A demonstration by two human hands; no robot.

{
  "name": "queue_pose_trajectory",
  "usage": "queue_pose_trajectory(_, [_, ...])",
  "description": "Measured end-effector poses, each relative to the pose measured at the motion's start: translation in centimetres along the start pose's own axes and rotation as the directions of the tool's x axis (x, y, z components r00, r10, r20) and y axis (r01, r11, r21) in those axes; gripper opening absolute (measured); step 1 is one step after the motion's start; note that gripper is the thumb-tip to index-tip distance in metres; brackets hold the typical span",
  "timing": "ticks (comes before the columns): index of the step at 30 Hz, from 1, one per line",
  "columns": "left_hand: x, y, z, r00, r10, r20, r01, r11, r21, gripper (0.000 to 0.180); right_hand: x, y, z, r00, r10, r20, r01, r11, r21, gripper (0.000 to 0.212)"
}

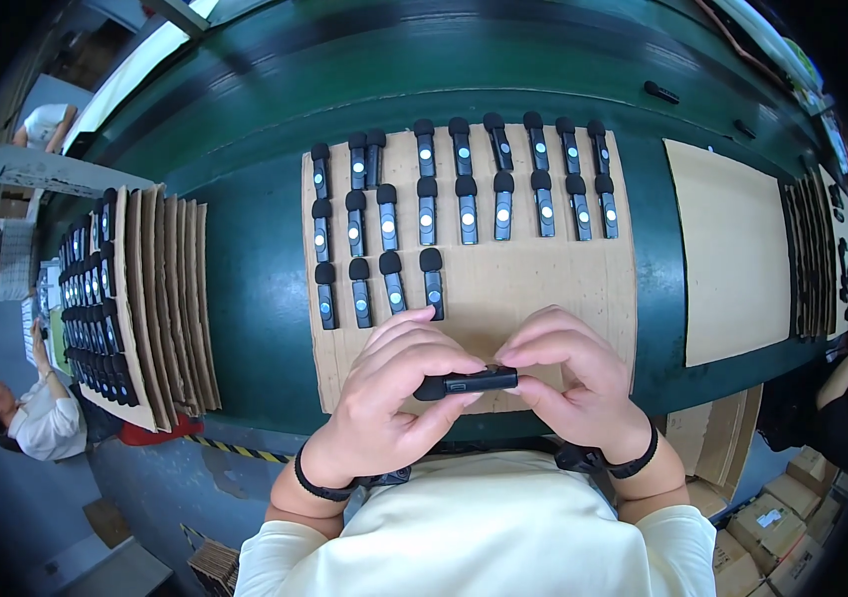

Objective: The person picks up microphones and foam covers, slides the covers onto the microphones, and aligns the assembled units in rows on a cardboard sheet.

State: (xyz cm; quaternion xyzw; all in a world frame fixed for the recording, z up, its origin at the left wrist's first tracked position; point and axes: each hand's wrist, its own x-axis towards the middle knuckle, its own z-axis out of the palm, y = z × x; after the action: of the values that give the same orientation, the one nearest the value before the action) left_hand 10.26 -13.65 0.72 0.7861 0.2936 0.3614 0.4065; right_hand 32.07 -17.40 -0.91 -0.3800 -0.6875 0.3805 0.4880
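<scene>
Between both hands I hold a small black microphone [481, 382] sideways, its foam cap to the left and a slot showing on its side. My left hand [399, 383] is closed around the foam-cap end, thumb below and fingers above. With thumb and fingers, my right hand [568, 373] pinches the other end. Beneath them lies a cardboard sheet [543, 284] bearing rows of similar black microphones with foam caps and pale round spots. The nearest of these, a microphone [432, 284] at the end of the front row, stands just beyond my left fingers.
The sheet rests on a green bench [260, 289]. At left stands a stack of cardboard sheets [170, 308] with microphones on its outer face. Another cardboard stack [737, 259] stands right. A loose microphone [660, 93] lies far right. Cartons [767, 527] sit low right; other people work at both sides.
</scene>
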Motion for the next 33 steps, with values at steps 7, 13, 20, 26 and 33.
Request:
queue_pose_trajectory(7, [-0.1, -0.6, 0.4, 1.0, -0.005, 0.018, 0.004, 0.999, 0.034, 0.027, 1.1, -1.0, 0.5, 0.996, -0.078, 0.052, 0.081, 0.995, -0.05, 0.02])
queue_pose_trajectory(13, [-0.6, -1.1, -0.5, 0.999, -0.046, -0.018, 0.047, 0.996, 0.073, 0.028, 1.8, -1.0, 1.0, 0.997, -0.029, 0.07, 0.038, 0.989, -0.141, 0.024])
queue_pose_trajectory(20, [-3.5, -2.6, -3.1, 0.941, -0.243, -0.233, 0.254, 0.967, 0.016, 0.026, 3.4, 0.6, 0.7, 0.995, 0.005, 0.101, 0.041, 0.896, -0.443, 0.028])
queue_pose_trajectory(26, [-4.7, -4.5, -4.8, 0.875, -0.29, -0.387, 0.38, 0.908, 0.178, 0.041, 3.2, 1.0, 0.9, 0.942, 0.027, 0.334, 0.241, 0.638, -0.731, 0.021])
queue_pose_trajectory(33, [-4.7, -5.5, -5.1, 0.854, -0.371, -0.364, 0.434, 0.895, 0.106, 0.059, 3.2, 1.7, 1.6, 0.934, 0.094, 0.344, 0.236, 0.561, -0.794, 0.021])
